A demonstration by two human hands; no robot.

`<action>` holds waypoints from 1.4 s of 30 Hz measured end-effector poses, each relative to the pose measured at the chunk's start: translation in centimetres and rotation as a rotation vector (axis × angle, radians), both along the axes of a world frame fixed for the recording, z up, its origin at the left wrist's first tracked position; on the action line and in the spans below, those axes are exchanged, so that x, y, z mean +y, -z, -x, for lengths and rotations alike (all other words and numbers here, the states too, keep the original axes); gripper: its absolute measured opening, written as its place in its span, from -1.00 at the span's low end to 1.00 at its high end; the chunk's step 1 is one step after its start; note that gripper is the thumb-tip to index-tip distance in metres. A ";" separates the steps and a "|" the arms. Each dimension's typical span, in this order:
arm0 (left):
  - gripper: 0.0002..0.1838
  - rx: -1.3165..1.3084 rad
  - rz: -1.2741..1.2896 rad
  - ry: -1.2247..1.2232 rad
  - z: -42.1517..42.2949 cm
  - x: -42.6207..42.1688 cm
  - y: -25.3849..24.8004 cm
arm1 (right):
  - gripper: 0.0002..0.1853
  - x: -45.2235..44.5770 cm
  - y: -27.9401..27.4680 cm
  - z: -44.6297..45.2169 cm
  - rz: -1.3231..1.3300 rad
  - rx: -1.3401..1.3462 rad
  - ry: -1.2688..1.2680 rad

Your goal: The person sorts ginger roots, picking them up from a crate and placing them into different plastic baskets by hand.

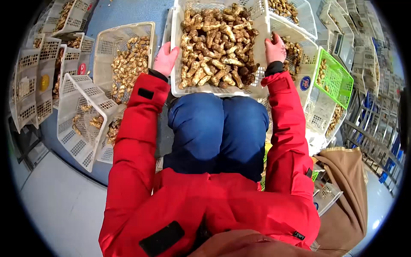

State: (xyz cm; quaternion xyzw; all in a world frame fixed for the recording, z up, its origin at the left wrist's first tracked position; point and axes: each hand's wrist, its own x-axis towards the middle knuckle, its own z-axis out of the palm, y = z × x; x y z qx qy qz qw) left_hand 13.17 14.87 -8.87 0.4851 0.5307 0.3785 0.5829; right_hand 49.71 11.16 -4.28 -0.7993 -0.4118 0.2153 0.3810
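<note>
A white plastic basket [176, 88] heaped with brown and cream mushrooms [216, 47] is in front of my knees. My left hand [165, 59] grips its left side near the rim, with the thumb toward the mushrooms. On the opposite side, my right hand [275, 49] holds the right rim, fingers partly hidden by the wall. Both hands look covered in pink gloves, the right one with dark marks near the wrist. The mushrooms are thick-stemmed and lie in several layers. The underside of the basket is hidden.
To the left are another white basket of mushrooms [99, 64] and a tilted white basket [68, 128]. On the right stand a bright green basket [340, 83], a scale-like box [343, 51] and metal racks [372, 141]. A brown cloth [342, 188] hangs at lower right.
</note>
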 end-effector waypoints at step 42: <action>-0.58 0.472 0.015 -0.038 -0.3 -6.8 -0.6 | -0.33 -2.0 -3.9 10.9 0.143 1.497 -0.519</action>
